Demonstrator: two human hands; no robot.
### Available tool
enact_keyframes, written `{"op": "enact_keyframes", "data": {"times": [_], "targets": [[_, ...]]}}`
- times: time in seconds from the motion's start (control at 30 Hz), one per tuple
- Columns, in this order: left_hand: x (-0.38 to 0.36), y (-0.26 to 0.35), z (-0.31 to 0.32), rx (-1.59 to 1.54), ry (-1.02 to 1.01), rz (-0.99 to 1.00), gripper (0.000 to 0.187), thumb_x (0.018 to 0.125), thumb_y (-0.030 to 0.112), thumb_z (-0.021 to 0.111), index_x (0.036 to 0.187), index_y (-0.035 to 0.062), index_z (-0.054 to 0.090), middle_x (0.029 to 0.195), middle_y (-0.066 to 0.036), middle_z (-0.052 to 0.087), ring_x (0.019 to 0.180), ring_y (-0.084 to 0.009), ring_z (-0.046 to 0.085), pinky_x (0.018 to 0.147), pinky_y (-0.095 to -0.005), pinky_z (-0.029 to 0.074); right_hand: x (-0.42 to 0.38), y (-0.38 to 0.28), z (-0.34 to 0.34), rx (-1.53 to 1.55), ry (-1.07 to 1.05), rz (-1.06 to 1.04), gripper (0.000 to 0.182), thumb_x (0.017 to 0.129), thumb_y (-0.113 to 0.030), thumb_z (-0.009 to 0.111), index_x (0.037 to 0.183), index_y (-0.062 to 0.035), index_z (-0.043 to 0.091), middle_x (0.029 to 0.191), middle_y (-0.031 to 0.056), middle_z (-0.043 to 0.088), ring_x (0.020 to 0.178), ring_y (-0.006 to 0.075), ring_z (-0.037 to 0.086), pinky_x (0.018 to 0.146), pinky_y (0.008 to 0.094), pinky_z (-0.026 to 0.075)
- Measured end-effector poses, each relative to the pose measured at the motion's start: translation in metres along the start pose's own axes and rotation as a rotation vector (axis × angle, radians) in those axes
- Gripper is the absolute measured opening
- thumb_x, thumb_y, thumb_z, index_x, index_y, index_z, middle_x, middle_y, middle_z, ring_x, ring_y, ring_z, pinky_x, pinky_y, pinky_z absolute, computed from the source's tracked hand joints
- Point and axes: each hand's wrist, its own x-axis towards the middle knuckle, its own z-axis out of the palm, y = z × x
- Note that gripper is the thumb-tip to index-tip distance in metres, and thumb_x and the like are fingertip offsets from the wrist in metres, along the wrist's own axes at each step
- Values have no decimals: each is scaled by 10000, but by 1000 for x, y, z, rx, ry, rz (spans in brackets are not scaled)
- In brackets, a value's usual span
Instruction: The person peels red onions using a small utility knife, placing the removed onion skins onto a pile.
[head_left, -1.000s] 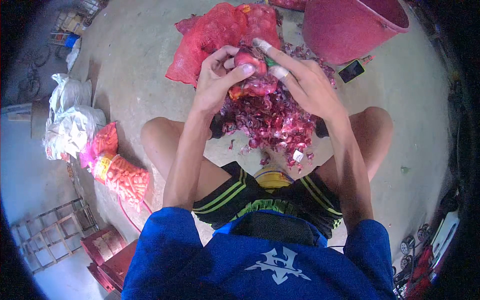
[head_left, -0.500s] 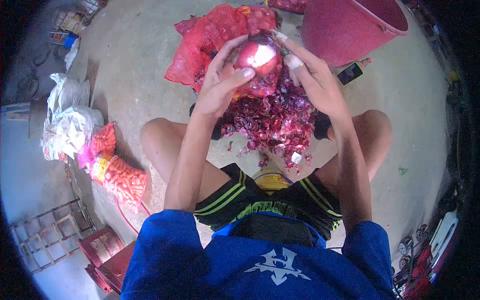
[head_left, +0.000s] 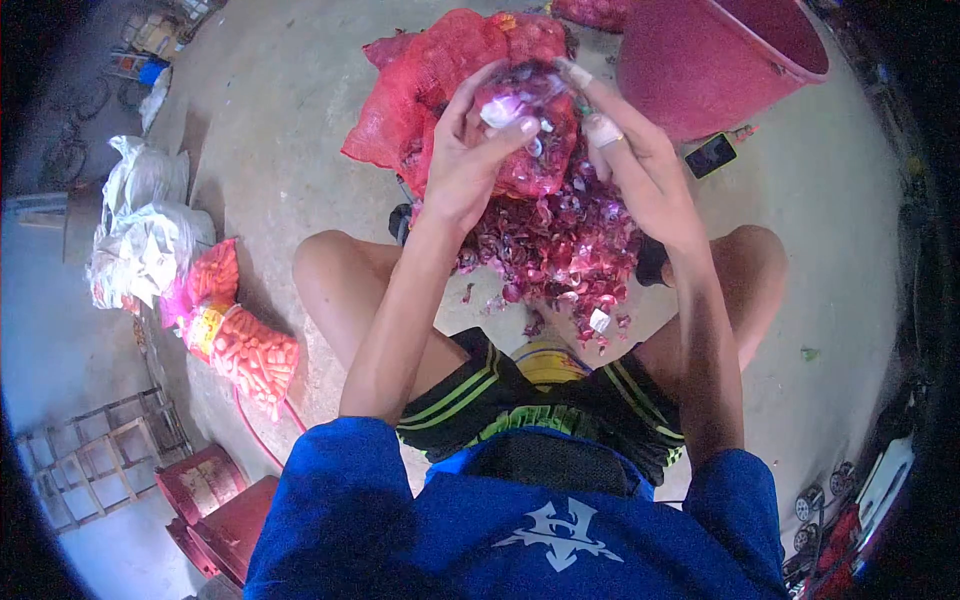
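Observation:
My left hand (head_left: 468, 165) is curled around a red onion (head_left: 505, 110), thumb across its near side. The onion is blurred, with a bright pale patch. To its right, my right hand (head_left: 640, 165) has its thumb and fingers bent together around a small item with a green part, mostly hidden. Pale wrapping covers the thumb and a fingertip. Loose skin flecks show between the hands. Beneath them lies a red mesh sack (head_left: 425, 85) of onions, and a heap of onion skins (head_left: 560, 240) spreads on the floor between my legs.
A large dark-pink tub (head_left: 700, 75) stands at the far right, with a phone (head_left: 711, 154) on the floor beside it. At left are white sacks (head_left: 150, 240) and a bag of orange carrot-like pieces (head_left: 255, 355). Red stools (head_left: 205, 485) stand at lower left.
The onion, round and sharply lit before, is now blurred, with loose skin flecks below it. Both hands appear slightly farther right, as does the whole scene.

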Motion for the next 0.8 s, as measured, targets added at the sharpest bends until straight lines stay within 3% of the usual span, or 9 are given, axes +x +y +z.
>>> {"op": "enact_keyframes", "data": {"times": [0.2, 0.33, 0.4, 0.43, 0.47, 0.53, 0.67, 0.8], "targets": [[1, 6, -2, -54, -74, 4, 706, 897, 52, 810, 1508, 46, 455, 1360, -104, 644, 1223, -206, 647, 1023, -372, 559, 6, -4, -15, 42, 117, 99, 483, 1111, -181, 479, 1586, -98, 480, 818, -31, 570, 676, 43, 449, 631, 220, 401], [-1, 11, -7, -156, -85, 18, 649, 930, 143, 800, 1483, 60, 471, 1347, -102, 663, 1197, -238, 680, 980, -360, 566, 13, 15, -37, 57, 394, 47, 508, 1133, -248, 468, 1612, -83, 423, 779, -40, 535, 657, 52, 460, 630, 219, 412], [-1, 11, -14, -146, -86, 22, 641, 938, 162, 797, 1483, 68, 473, 1331, -101, 676, 1181, -248, 693, 968, -360, 566, 12, 33, -47, -163, 430, -31, 524, 1133, -265, 466, 1619, -78, 407, 763, -40, 537, 656, 71, 481, 641, 236, 435], [0, 11, -16, -106, -72, 40, 567, 973, 204, 761, 1461, 77, 503, 1319, -86, 686, 1163, -270, 705, 931, -347, 573, 13, 36, -44, -207, 267, 95, 554, 1119, -279, 477, 1617, -51, 392, 752, -8, 561, 690, 97, 533, 665, 272, 464], [2, 11, -17, -65, -64, 64, 499, 1008, 246, 726, 1440, 87, 532, 1307, -71, 696, 1144, -291, 717, 893, -335, 579, 11, 34, -45, -208, 267, 89, 554, 1119, -279, 477, 1617, -51, 392, 752, -8, 561, 690, 97, 533, 665, 272, 464], [1, 17, -20, -53, -48, 39, 473, 1015, 242, 717, 1424, 80, 545, 1308, -71, 697, 1121, -287, 727, 870, -326, 584, 5, 17, -39, -441, 97, 446, 597, 1098, -306, 504, 1606, -18, 380, 754, 34, 586, 725, 121, 573, 686, 313, 485], [0, 24, -18, -64, 41, -57, 500, 1006, 160, 719, 1460, 71, 531, 1289, -80, 702, 1070, -271, 746, 811, -297, 593, -3, 19, -35, -445, 9, 368, 594, 1072, -319, 539, 1568, -11, 428, 778, 108, 651, 717, 186, 626, 725, 351, 508], [-2, 25, -10, 50, 10, -22, 600, 972, 62, 729, 1522, 80, 489, 1301, -86, 696, 1072, -263, 743, 831, -290, 592, -1, 4, -28, -499, -39, 243, 566, 1063, -295, 538, 1559, -37, 450, 803, 158, 659, 728, 224, 652, 759, 377, 523]]}}
